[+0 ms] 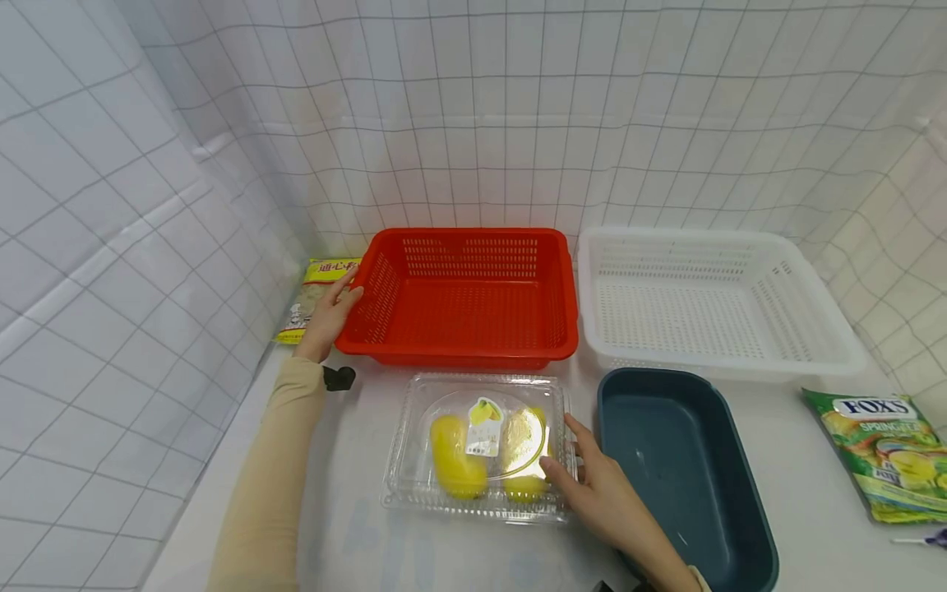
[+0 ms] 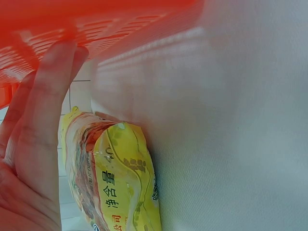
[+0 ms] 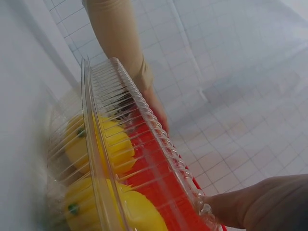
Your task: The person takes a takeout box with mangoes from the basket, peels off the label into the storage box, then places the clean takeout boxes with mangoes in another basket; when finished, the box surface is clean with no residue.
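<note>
My left hand (image 1: 329, 316) is at the left side of the red basket (image 1: 473, 362), its fingers laid fairly straight against the outer wall in the left wrist view. A yellow food packet (image 2: 122, 178) stands beside that hand, partly hidden by it in the head view. Before me on the table lies a clear plastic clamshell box (image 1: 422, 386) with a label and two yellow fruits (image 1: 459, 460) inside. My right hand (image 1: 599, 489) holds the box by its right edge, thumb on the lid and fingers at the side. The fingers' undersides are hidden.
A white basket (image 1: 814, 362) stands right of the red one. Close by my right forearm is a dark blue tub (image 1: 666, 378). A green Fox's bag (image 1: 888, 460) lies at the far right, near a small purple-ended stick (image 1: 935, 538). Gridded white curtains (image 1: 473, 107) surround the table.
</note>
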The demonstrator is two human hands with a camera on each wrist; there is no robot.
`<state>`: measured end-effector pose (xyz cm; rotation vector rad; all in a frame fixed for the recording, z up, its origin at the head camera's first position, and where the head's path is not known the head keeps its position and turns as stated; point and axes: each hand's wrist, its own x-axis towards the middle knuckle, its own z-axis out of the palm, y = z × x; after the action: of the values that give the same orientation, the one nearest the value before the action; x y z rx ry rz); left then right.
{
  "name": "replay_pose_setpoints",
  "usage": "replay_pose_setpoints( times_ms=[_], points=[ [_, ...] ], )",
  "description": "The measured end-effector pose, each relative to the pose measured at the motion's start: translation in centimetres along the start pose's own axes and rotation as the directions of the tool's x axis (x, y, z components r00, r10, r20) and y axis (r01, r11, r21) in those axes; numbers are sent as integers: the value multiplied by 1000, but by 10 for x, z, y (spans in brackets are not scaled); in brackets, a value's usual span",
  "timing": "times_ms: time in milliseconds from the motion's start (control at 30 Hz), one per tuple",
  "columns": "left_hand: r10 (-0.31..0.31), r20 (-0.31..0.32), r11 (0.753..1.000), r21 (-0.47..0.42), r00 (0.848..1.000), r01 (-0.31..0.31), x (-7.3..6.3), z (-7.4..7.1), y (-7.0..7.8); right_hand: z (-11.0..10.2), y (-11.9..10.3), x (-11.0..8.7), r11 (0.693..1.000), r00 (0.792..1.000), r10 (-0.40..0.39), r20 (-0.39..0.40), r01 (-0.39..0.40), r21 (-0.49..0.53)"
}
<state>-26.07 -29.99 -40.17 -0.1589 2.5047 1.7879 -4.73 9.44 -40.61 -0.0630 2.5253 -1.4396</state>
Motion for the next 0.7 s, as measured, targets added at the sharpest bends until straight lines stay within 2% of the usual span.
replay_pose_setpoints(
  times_ms=[233, 500, 667, 700],
  points=[
    [6, -8, 1000, 17, 1000, -6, 0, 0, -1, 1, 0, 0, 999, 999, -43, -11, 43, -25],
    [1, -4, 1000, 26, 1000, 0, -1, -1, -2, 2, -1, 0, 996, 999, -45, -11, 44, -79],
    [-9, 2, 1000, 18, 1000, 9, -3, -1, 1, 1, -2, -3, 991, 998, -57, 0, 57, -120],
    [-12, 5, 1000, 14, 1000, 12, -6, 0, 5, 1, -3, -4, 991, 998, -61, 4, 61, -123]
  ],
)
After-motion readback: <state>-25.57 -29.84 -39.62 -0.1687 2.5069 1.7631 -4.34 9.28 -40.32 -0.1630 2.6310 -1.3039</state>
